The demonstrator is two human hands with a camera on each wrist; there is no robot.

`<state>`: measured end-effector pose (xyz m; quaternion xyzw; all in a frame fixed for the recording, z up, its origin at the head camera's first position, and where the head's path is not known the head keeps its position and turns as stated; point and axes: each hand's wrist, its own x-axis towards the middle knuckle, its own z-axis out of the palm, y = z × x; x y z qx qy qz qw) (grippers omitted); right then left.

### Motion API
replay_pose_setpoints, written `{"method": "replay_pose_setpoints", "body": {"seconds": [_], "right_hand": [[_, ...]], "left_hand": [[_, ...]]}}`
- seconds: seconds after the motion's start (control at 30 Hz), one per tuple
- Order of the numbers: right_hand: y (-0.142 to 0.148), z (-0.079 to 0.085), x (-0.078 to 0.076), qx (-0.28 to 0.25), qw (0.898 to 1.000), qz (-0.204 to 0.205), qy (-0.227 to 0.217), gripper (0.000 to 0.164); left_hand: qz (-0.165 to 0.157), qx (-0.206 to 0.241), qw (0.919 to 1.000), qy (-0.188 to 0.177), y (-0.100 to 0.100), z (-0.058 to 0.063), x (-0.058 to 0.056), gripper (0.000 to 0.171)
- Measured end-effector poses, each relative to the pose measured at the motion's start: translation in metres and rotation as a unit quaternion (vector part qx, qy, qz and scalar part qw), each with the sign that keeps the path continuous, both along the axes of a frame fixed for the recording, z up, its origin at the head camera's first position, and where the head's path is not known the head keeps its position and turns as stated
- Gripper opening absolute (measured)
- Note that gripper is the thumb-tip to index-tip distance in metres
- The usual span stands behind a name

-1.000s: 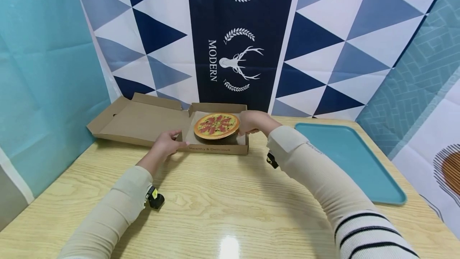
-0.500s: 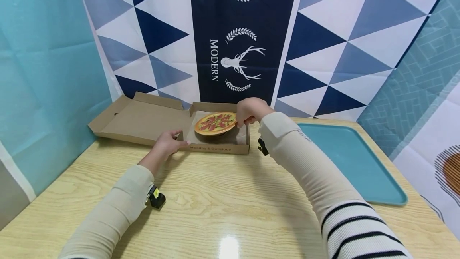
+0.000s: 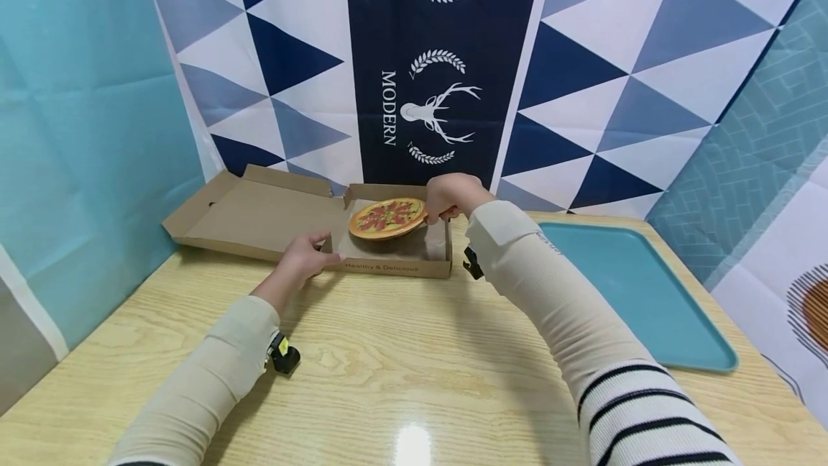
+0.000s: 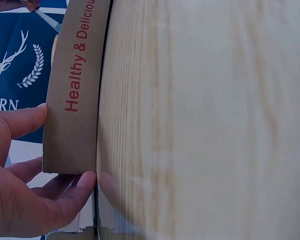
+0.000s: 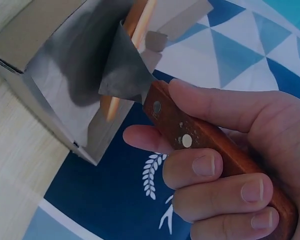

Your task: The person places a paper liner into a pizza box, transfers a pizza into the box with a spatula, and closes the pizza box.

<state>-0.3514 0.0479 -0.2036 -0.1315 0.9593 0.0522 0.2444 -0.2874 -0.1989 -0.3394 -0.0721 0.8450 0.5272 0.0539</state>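
Note:
My right hand point(image 3: 456, 195) grips the riveted wooden handle of a pizza server point(image 5: 187, 132). Its flat metal blade point(image 5: 124, 70) reaches under the edge of a pizza point(image 3: 387, 217) with red and green topping. The pizza is tilted, right side higher, over the paper-lined base of an open cardboard pizza box point(image 3: 394, 268). My left hand point(image 3: 301, 259) holds the front left corner of that base. In the left wrist view the thumb lies at one edge of the lettered front wall, and the fingers point(image 4: 82, 187) bend round its end.
The box lid point(image 3: 259, 218) lies folded out to the left. A blue-green tray point(image 3: 627, 290) sits at the right of the wooden table point(image 3: 388, 358). A patterned cloth point(image 3: 440, 92) hangs close behind the box.
My right hand has risen slightly, and the pizza's right side has come up with it, mostly in the first half second. My left hand stays at the box corner.

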Motion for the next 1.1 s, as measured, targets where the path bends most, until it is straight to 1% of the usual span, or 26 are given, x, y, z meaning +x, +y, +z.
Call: {"method": "replay_pose_setpoints", "body": {"seconds": [0.13, 0.27, 0.43, 0.57, 0.77, 0.87, 0.93, 1.1], "right_hand": [[0.002, 0.001, -0.002, 0.002, 1.000, -0.010, -0.014, 0.033], [0.004, 0.004, -0.003, 0.004, 1.000, -0.007, -0.023, 0.033], [0.008, 0.000, -0.003, -0.003, 0.999, -0.009, -0.033, 0.029], [0.011, 0.001, 0.001, -0.012, 0.999, -0.014, -0.045, 0.024], [0.018, 0.009, 0.008, -0.005, 0.998, 0.007, -0.060, 0.022], [0.022, 0.011, 0.010, 0.000, 0.997, 0.014, -0.078, 0.023], [0.025, 0.014, 0.013, 0.006, 0.996, 0.018, -0.082, 0.023], [0.033, 0.022, 0.020, 0.015, 0.997, -0.005, -0.082, 0.017]], "left_hand": [[-0.001, 0.003, 1.0000, 0.002, 0.000, 0.000, 0.001, 0.070], [-0.001, 0.002, 1.0000, 0.001, 0.001, 0.001, 0.002, 0.070], [-0.001, 0.003, 1.0000, 0.004, 0.001, 0.001, 0.002, 0.069], [0.000, 0.000, 1.0000, 0.003, 0.001, 0.000, 0.002, 0.069], [0.000, -0.002, 1.0000, 0.000, 0.001, 0.000, 0.002, 0.070], [0.001, -0.001, 1.0000, 0.001, 0.001, 0.000, 0.001, 0.070], [0.000, -0.002, 1.0000, 0.003, 0.001, -0.001, 0.001, 0.070], [-0.004, 0.000, 1.0000, 0.005, 0.001, -0.001, 0.002, 0.070]]}}
